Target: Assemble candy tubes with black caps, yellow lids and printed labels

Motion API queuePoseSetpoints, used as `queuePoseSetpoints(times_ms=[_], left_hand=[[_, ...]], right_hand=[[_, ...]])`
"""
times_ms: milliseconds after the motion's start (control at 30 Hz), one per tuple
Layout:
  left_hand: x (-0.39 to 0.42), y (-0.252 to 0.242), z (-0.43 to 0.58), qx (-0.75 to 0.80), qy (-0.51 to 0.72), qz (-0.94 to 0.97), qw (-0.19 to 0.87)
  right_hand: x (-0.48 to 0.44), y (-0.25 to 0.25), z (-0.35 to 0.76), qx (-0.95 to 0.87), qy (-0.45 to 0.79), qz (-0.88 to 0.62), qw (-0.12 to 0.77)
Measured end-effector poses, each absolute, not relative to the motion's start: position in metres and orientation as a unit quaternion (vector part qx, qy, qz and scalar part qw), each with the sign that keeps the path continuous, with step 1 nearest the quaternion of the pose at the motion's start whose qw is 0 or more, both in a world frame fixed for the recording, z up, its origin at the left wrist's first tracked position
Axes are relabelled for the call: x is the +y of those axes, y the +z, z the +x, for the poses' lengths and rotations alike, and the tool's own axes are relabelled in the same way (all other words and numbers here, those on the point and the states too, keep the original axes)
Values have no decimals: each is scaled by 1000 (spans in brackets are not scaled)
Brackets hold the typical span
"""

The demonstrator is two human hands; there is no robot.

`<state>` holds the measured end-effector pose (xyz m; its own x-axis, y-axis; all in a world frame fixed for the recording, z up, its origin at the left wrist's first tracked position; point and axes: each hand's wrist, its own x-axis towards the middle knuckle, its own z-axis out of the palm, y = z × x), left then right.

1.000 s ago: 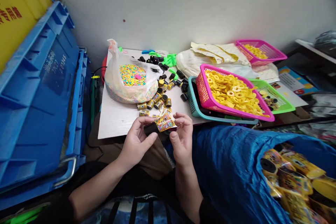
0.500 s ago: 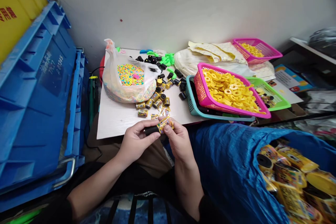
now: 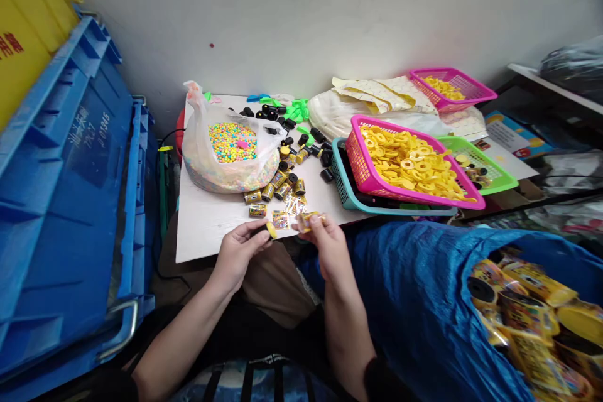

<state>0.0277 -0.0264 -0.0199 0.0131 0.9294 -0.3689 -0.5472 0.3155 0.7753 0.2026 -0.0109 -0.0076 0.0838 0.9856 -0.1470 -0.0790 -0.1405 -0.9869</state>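
At the table's front edge, my left hand (image 3: 239, 250) pinches a small black cylinder with a yellow end (image 3: 271, 230), mostly hidden by the fingers. To its right, my right hand (image 3: 332, 245) grips a shiny printed yellow wrapper (image 3: 308, 221) between thumb and fingers. The two hands are apart. Just beyond them lie flat printed wrappers (image 3: 281, 220) and several wrapped small cylinders (image 3: 257, 210). Bare black cylinders (image 3: 326, 175) are scattered farther back.
A plastic bag of coloured beads (image 3: 226, 179) sits on the white table (image 3: 202, 242). A pink basket of yellow rings (image 3: 360, 166) rests on a teal basket (image 3: 343, 188). At right stands a blue sack (image 3: 400, 276) of wrapped items; blue crates (image 3: 61, 201) stand left.
My hands have moved apart; the wrapper has come away from the black cylinder with my right hand. The cylinder's yellow end now shows in my left hand.
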Motion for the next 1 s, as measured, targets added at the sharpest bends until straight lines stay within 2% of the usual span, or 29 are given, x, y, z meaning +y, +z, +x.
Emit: queuePoseSetpoints(times_ms=[133, 200, 267, 333, 467, 533, 667, 767, 867, 1000], left_hand=[[-20, -25, 15, 372, 532, 115, 752], [-19, -26, 13, 343, 503, 103, 787], [-18, -26, 11, 360, 493, 147, 778], [-15, -27, 10, 424, 489, 262, 716], [-6, -28, 5, 523, 460, 498, 516], [-3, -27, 4, 512, 441, 535, 507], [-2, -28, 12, 492, 389, 571, 529], [-1, -33, 26, 525, 335, 681, 386], [3, -40, 41, 523, 248, 784, 222], [10, -42, 56, 543, 71, 825, 137]], right_hand=[[9, -7, 214, -484, 454, -553, 503], [20, -5, 219, -526, 366, -570, 514], [29, -6, 223, -544, 282, -598, 516], [32, -11, 229, -549, 251, -624, 496], [32, -32, 237, -535, 283, -630, 487], [35, -42, 238, -543, 283, -630, 478], [58, -51, 232, -648, 317, -602, 343], [74, -50, 219, -716, 353, -543, 262], [79, -47, 212, -728, 328, -545, 255], [72, -49, 229, -689, 266, -610, 286]])
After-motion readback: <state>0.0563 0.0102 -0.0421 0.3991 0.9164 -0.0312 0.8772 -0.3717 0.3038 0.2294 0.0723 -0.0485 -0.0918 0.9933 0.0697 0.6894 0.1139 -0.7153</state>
